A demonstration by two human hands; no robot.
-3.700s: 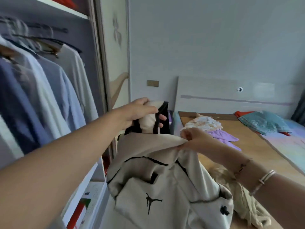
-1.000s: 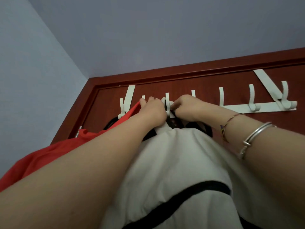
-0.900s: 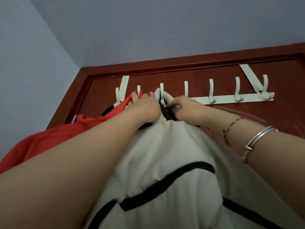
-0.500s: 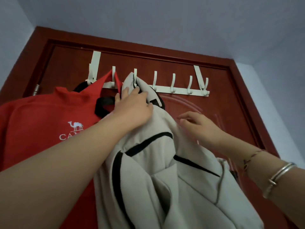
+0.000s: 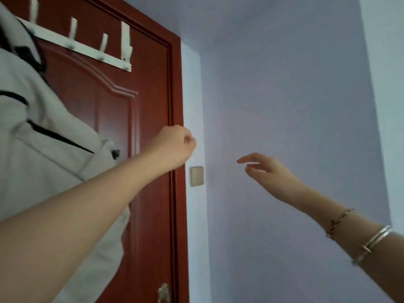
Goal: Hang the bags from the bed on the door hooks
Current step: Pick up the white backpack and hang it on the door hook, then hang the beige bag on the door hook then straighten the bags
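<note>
Cream backpack [image 5: 41,132] with black trim hung against the red-brown door [image 5: 150,127], at the left of the view, its top running up out of frame toward the white hook rack [image 5: 87,50]. Which hook carried it could not be told; the upper edge of the bag was cut off by the frame. Three hooks to the right of the bag stood bare, and the rack's strap ran up over the door top near its right end.

Left hand [image 5: 175,147] was raised in front of the door's right edge and frame, fingers curled in to a loose fist, grip closed on nothing visible. Its forearm crossed in front of the lower part of the bag; whether it touched the fabric could not be told. Right hand [image 5: 269,173] was up in front of the pale wall, well apart from the bag and door, fingers spread and slack, grip apart and empty. A thin chain bracelet [image 5: 338,221] and a silver bangle [image 5: 371,243] sat on the right forearm.

A tan wall switch [image 5: 196,176] sat just beside the door frame, between the two hands and a little lower. A metal door handle [image 5: 162,294] showed at the bottom edge. Picture was somewhat blurred.
</note>
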